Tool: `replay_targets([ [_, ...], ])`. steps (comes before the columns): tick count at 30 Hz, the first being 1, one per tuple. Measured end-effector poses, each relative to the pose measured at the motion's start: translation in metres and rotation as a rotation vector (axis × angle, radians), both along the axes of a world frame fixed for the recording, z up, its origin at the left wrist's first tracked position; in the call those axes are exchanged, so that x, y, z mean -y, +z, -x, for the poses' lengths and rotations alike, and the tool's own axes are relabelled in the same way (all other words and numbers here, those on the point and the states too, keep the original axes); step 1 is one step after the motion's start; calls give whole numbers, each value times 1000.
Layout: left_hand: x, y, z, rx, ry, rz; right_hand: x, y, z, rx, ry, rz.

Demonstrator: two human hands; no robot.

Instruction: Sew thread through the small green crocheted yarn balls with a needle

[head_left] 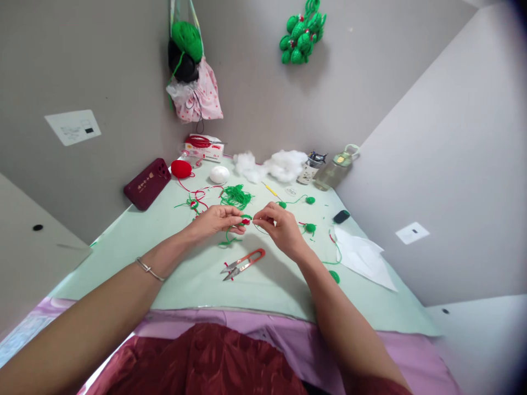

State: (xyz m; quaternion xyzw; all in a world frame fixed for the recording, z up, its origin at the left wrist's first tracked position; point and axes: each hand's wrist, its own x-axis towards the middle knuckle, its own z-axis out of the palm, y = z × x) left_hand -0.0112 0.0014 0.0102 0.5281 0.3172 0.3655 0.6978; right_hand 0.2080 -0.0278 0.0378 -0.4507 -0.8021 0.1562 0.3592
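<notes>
Just beyond the orange-handled snips point(244, 264) on the pale green tabletop point(284, 285), a person's two bare hands meet over a small crocheted piece point(246, 220) in red and green. The left hand point(218, 220) has the piece pinched between thumb and fingers. The right hand point(280, 225) is narrowed to a pinch at the piece's other edge, with a thin dark strand point(260, 229) curving just below its fingertips; exactly what those fingers grip is too small to tell.

Farther beyond the snips, past the hands, I see a tangle of green yarn point(236, 197), a yellow-handled hook point(270, 190), white fluffy stuffing point(286, 165) and a white ball point(219, 174). Off to the far left of the snips are a red yarn ball point(181, 169) and a maroon phone point(147, 184), tilted up. To their right, small green crocheted balls point(310, 227) lie about, with a white sheet point(364, 255) past them and a greenish bottle point(333, 171) farther back. The snips themselves lie closest to the person, touched by neither hand.
</notes>
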Motion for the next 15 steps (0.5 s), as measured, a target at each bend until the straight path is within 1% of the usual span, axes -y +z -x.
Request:
replay_targets([
  [6, 1, 2, 1, -15, -40, -3, 0, 1, 2, -82, 70, 64],
  [10, 2, 2, 0, -5, -45, 13, 2, 1, 4, -120, 58, 83],
  [15, 0, 0, -1, 48, -9, 35, 5, 2, 7, -161, 50, 129],
])
